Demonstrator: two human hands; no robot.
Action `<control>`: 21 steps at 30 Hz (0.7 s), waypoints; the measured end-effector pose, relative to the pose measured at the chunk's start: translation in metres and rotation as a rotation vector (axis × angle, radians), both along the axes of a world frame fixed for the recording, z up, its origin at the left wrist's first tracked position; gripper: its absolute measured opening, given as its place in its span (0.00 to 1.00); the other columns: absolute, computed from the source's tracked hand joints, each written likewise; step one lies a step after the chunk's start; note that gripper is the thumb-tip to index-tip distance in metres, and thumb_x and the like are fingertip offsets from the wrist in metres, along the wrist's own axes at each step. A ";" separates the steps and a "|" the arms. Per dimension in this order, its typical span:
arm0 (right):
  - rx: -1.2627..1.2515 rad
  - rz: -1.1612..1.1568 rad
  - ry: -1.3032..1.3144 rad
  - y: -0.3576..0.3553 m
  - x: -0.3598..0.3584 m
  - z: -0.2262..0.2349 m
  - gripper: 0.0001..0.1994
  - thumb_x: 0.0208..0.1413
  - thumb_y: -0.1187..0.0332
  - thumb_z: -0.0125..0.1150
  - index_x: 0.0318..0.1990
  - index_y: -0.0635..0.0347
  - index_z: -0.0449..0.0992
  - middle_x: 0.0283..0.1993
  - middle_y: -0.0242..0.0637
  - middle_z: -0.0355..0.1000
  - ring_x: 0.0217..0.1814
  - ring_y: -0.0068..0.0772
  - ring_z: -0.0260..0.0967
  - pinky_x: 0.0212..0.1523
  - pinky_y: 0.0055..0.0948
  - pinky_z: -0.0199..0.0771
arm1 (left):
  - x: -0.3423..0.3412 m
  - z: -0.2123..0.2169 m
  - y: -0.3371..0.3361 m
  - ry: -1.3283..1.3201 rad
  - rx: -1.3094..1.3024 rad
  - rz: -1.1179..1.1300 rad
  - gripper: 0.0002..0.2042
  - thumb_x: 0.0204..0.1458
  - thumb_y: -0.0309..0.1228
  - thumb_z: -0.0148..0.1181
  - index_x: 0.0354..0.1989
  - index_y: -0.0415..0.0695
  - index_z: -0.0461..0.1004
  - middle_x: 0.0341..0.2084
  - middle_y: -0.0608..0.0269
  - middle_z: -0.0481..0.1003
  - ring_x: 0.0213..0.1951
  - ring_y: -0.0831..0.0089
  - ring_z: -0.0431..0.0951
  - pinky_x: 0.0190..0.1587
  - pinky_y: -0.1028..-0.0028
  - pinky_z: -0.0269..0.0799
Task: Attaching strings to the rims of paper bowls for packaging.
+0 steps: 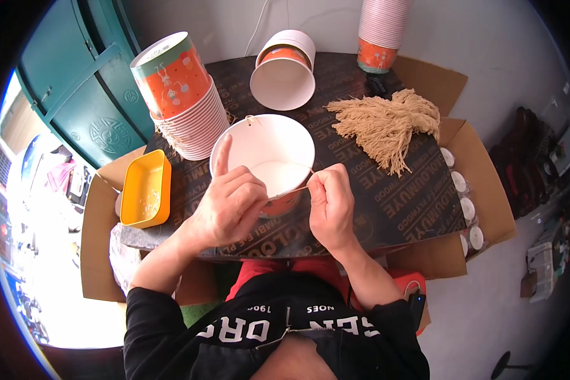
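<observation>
Fingers first: the right hand [331, 202] has thumb and index pinched together on a thin tan cord [294, 191], with the others curled in. On the left hand [234, 206] the index sticks straight up in front of the bucket's left wall while the rest are folded; the cord runs over to them, but I can't tell if they're pinching it.

The bucket [275, 142] they're working over is white inside, mouth up, near the middle of the tabletop [418, 202] and a bit toward its near edge. There's a little loop of cord at its far rim.

Around it: a tall stack of orange paper buckets [174, 85], bottoms up, by the left edge; some nested buckets [282, 82] on their side at the far edge, mouths toward the person; another stack [378, 54] at the far right corner; a fluffy bundle of tan cords [392, 123] by the right edge; and a yellow tray [142, 168] with pale bits in it at the near left corner.
</observation>
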State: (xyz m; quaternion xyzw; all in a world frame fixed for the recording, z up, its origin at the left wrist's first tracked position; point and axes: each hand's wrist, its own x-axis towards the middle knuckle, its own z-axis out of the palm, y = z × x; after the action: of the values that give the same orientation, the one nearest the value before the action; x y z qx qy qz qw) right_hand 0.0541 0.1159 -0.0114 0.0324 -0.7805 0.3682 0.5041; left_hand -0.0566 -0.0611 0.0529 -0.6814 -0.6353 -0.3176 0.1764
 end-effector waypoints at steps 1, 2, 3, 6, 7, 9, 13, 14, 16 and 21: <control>0.002 -0.002 -0.001 0.002 0.001 0.000 0.03 0.61 0.78 0.55 0.36 0.65 0.67 0.34 0.43 0.62 0.31 0.41 0.64 0.30 0.34 0.66 | -0.002 0.002 -0.002 0.016 0.007 0.039 0.10 0.41 0.16 0.62 0.30 0.42 0.70 0.27 0.63 0.74 0.35 0.65 0.78 0.70 0.35 0.33; 0.006 0.023 0.011 0.003 0.002 0.000 0.04 0.61 0.78 0.57 0.35 0.65 0.68 0.34 0.43 0.63 0.31 0.40 0.65 0.29 0.33 0.67 | -0.004 0.005 -0.004 0.033 0.014 0.078 0.09 0.42 0.18 0.63 0.31 0.42 0.71 0.30 0.62 0.74 0.38 0.64 0.78 0.71 0.36 0.34; 0.010 0.048 0.023 0.004 0.002 0.001 0.04 0.60 0.77 0.58 0.35 0.65 0.69 0.33 0.42 0.64 0.30 0.40 0.66 0.29 0.32 0.67 | -0.006 0.009 -0.007 0.063 0.034 0.162 0.12 0.42 0.22 0.66 0.36 0.41 0.73 0.38 0.56 0.73 0.46 0.59 0.75 0.71 0.37 0.35; 0.025 0.053 0.020 0.002 0.005 0.003 0.04 0.57 0.79 0.62 0.35 0.65 0.72 0.33 0.41 0.65 0.29 0.39 0.69 0.27 0.32 0.69 | -0.006 0.013 -0.012 -0.077 0.138 0.670 0.19 0.46 0.28 0.67 0.46 0.37 0.70 0.44 0.46 0.69 0.51 0.51 0.71 0.57 0.55 0.62; 0.027 0.056 0.022 0.002 0.006 0.002 0.04 0.57 0.79 0.62 0.35 0.65 0.72 0.33 0.41 0.65 0.29 0.39 0.69 0.27 0.32 0.69 | -0.011 0.012 -0.012 -0.089 0.140 0.820 0.19 0.50 0.33 0.66 0.46 0.37 0.69 0.35 0.48 0.73 0.42 0.52 0.75 0.47 0.59 0.68; 0.062 0.061 0.013 0.003 0.007 0.000 0.05 0.54 0.80 0.63 0.36 0.64 0.72 0.34 0.40 0.66 0.29 0.40 0.70 0.27 0.33 0.71 | -0.019 0.016 -0.015 -0.358 -0.057 0.998 0.17 0.53 0.38 0.65 0.40 0.36 0.71 0.21 0.52 0.74 0.28 0.53 0.76 0.37 0.61 0.72; 0.109 0.091 -0.006 0.002 0.009 -0.003 0.06 0.52 0.81 0.64 0.35 0.64 0.73 0.34 0.40 0.66 0.30 0.40 0.71 0.27 0.34 0.72 | -0.033 0.011 -0.022 -0.749 -0.197 0.853 0.16 0.55 0.36 0.60 0.24 0.33 0.74 0.13 0.57 0.73 0.17 0.69 0.75 0.22 0.70 0.68; 0.109 0.091 -0.003 0.003 0.010 -0.005 0.06 0.52 0.81 0.64 0.35 0.64 0.73 0.34 0.40 0.66 0.30 0.40 0.71 0.27 0.34 0.72 | -0.032 0.014 -0.020 -0.826 -0.187 0.802 0.15 0.54 0.33 0.57 0.23 0.32 0.74 0.14 0.62 0.72 0.18 0.77 0.73 0.23 0.72 0.68; 0.180 0.149 -0.040 0.006 0.011 -0.008 0.08 0.51 0.80 0.65 0.38 0.65 0.74 0.37 0.41 0.68 0.31 0.40 0.73 0.28 0.33 0.74 | -0.034 0.015 -0.022 -0.802 -0.077 0.768 0.14 0.54 0.32 0.58 0.23 0.32 0.74 0.14 0.63 0.71 0.18 0.78 0.72 0.22 0.72 0.67; 0.075 0.141 -0.022 0.012 0.026 -0.005 0.16 0.51 0.79 0.63 0.49 0.67 0.76 0.52 0.48 0.66 0.41 0.40 0.73 0.40 0.32 0.77 | -0.058 0.057 -0.062 -0.479 0.089 0.789 0.06 0.50 0.25 0.61 0.27 0.36 0.72 0.19 0.67 0.71 0.24 0.81 0.70 0.27 0.75 0.68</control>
State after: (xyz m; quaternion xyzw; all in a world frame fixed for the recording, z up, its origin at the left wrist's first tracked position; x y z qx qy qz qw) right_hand 0.0806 0.1278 -0.0168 0.1019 -0.7950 0.3739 0.4668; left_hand -0.1142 -0.1232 0.1097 -0.2866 -0.8547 -0.4016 0.1613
